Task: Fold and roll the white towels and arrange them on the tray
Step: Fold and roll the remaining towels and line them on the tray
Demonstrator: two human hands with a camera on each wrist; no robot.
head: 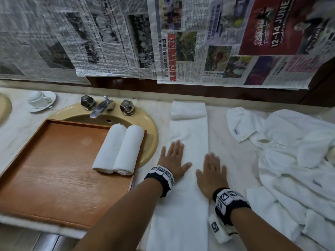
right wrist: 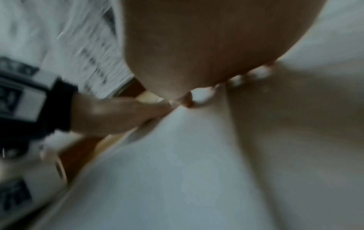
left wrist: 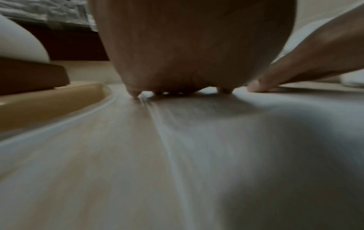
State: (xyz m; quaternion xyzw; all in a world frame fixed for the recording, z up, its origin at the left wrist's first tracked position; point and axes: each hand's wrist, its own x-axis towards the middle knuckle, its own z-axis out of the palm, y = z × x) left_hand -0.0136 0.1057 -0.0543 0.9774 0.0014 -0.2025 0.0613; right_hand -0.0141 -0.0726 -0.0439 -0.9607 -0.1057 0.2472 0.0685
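Both hands lie flat, fingers straight, gripping nothing: the left hand point(head: 173, 157) and the right hand point(head: 211, 173) press side by side on a long folded white towel point(head: 188, 134) stretched along the marble surface point(head: 233, 154), its far end turned over. To the left, a wooden tray point(head: 54, 160) rests partly over the yellow sink point(head: 150, 127), carrying two rolled towels point(head: 118, 149) that touch each other at its right edge. A heap of unfolded white towels point(head: 290, 151) lies to the right. Newspaper point(head: 181, 38) hangs behind; a cup and saucer point(head: 40, 100) sits far left.

Bathroom vanity: marble counter point(head: 226, 142), yellow sink point(head: 150, 127), chrome faucet point(head: 101, 107).
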